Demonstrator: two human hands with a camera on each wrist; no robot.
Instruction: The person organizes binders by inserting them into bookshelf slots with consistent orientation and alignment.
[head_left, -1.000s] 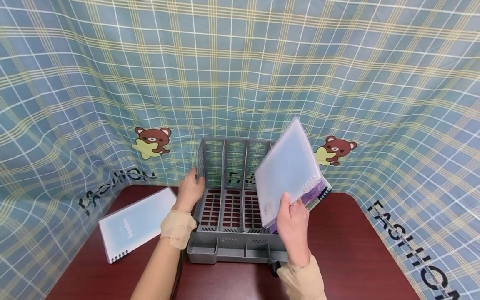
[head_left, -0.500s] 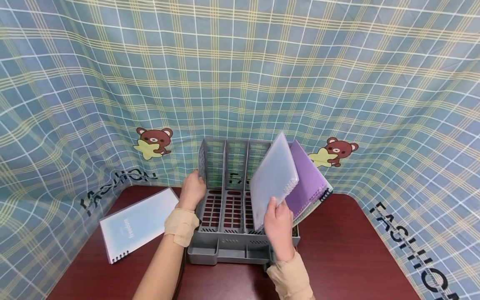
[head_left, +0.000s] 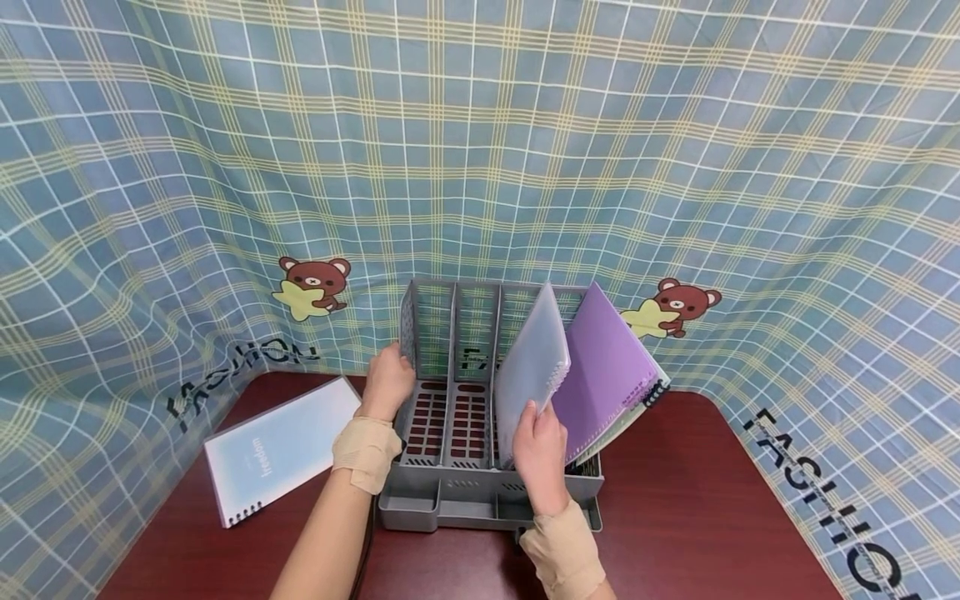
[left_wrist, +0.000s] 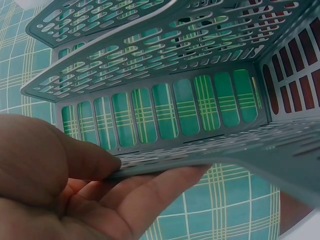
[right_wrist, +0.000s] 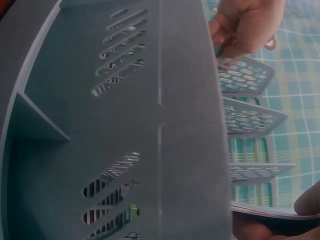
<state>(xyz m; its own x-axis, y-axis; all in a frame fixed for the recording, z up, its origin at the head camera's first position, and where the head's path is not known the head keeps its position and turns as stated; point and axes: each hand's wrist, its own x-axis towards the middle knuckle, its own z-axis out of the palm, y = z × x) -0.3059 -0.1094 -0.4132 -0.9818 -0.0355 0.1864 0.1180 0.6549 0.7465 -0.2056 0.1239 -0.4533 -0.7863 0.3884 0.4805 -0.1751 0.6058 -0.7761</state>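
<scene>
A grey desk file organizer (head_left: 472, 479) with upright dividers stands on the table. My left hand (head_left: 389, 383) pinches its left side wall; the left wrist view shows the thumb inside that wall (left_wrist: 235, 156) and the fingers outside. My right hand (head_left: 542, 458) grips a pale translucent spiral notebook (head_left: 528, 367) by its near edge. This notebook stands upright in the third compartment from the left, its lower edge partly hidden by the hand and the front wall. A purple spiral notebook (head_left: 603, 367) leans right in the rightmost compartment, with a pale green one (head_left: 626, 429) behind it.
On the table's left lies a light blue spiral notebook (head_left: 281, 454). Small open trays (head_left: 467, 510) run along the organizer's front. Checked cloth (head_left: 480, 167) hangs behind and on both sides. The dark red table (head_left: 675, 500) extends to the right.
My right hand has moved left and lowered the pale notebook into the third compartment, away from the purple one, which is now in fuller view. The left hand's fingers have closed on the side wall.
</scene>
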